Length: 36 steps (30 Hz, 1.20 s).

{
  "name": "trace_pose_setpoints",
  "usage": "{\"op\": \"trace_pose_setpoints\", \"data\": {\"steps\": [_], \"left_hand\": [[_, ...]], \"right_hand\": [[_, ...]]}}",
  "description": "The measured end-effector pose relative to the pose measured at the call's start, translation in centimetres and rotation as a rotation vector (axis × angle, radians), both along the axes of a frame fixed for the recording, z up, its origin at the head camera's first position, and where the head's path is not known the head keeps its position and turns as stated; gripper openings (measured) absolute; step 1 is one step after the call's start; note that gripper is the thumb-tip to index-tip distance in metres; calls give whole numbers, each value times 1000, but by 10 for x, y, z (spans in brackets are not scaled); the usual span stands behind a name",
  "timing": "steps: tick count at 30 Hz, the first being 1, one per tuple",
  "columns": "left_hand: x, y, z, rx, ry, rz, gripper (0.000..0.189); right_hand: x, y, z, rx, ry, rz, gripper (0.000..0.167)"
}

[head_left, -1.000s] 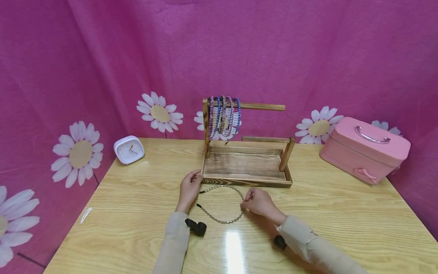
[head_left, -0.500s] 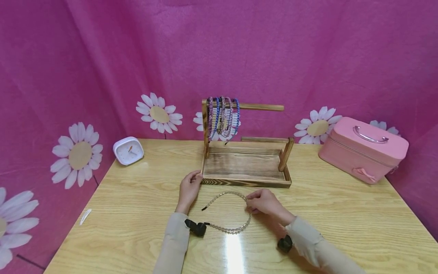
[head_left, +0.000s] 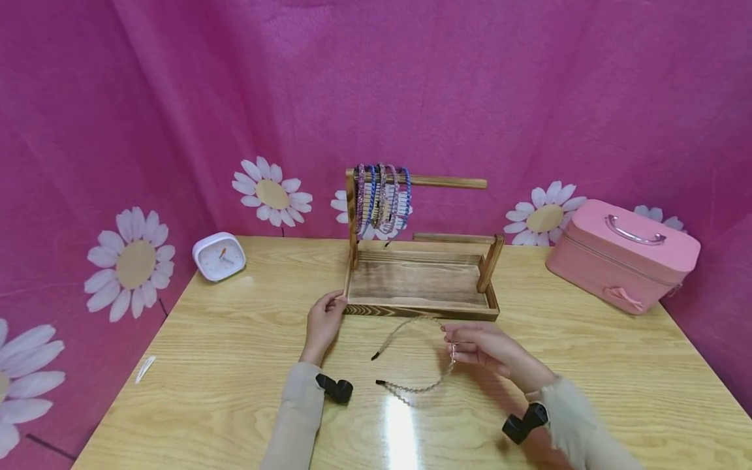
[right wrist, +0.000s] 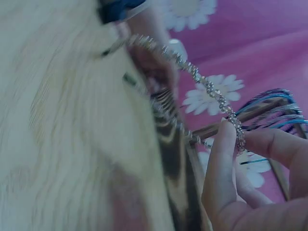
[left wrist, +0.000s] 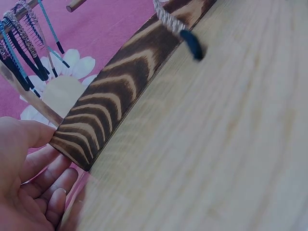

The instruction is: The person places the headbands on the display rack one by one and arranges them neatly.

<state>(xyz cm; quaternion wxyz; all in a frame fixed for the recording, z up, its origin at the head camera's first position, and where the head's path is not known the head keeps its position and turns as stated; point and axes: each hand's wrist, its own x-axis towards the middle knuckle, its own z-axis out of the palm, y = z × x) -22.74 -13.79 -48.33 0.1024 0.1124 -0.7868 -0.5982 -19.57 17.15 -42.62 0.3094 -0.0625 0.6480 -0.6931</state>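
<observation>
A clear, beaded headband (head_left: 427, 390) with black tips is pinched between the thumb and fingers of my right hand (head_left: 489, 347), raised a little over the table. Its ends point left; in the right wrist view the thumb and forefinger meet on the middle of the beaded band (right wrist: 210, 89). My left hand (head_left: 324, 325) holds the front left corner of a wooden rack (head_left: 423, 312), thumb and fingertips at the striped end (left wrist: 79, 137) in the left wrist view. Several pink, blue and dark headbands (head_left: 376, 199) hang at the left of the rack's upper bar (head_left: 449, 182).
A pink case (head_left: 625, 254) with a silver handle stands back right. On the left are a white clock (head_left: 219, 257) and a small white hair clip (head_left: 145, 369). The rack has a lower, shorter bar (head_left: 452, 239). A pink flowered cloth (head_left: 376, 78) hangs behind the table.
My right hand has moved right, carrying the beaded headband off toward the right and lifting and tilting it. My left hand has stayed at the rack's corner.
</observation>
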Motion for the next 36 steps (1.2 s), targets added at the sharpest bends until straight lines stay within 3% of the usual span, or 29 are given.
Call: {"op": "trace_pose_setpoints", "data": {"steps": [3,8,11,21,25,30,36], "left_hand": [[0,0,0,-7,-3,-5,31],[0,-1,0,-8,-5,-8,31],[-1,-2,0,-7,-3,-4,31],[0,-1,0,12,-10,1,31],[1,0,0,12,-7,1,31],[1,0,1,9,3,0,31],[3,0,2,11,2,-7,31]], "right_hand": [[3,6,7,-24,8,-11,52],[9,16,20,-134,12,-21,25],[9,20,30,-185,24,-35,23],[5,40,59,-194,6,-229,20],[3,53,65,-257,-9,-282,20],[-2,69,70,-407,18,-264,30],[-12,88,72,-581,39,-169,35]]}}
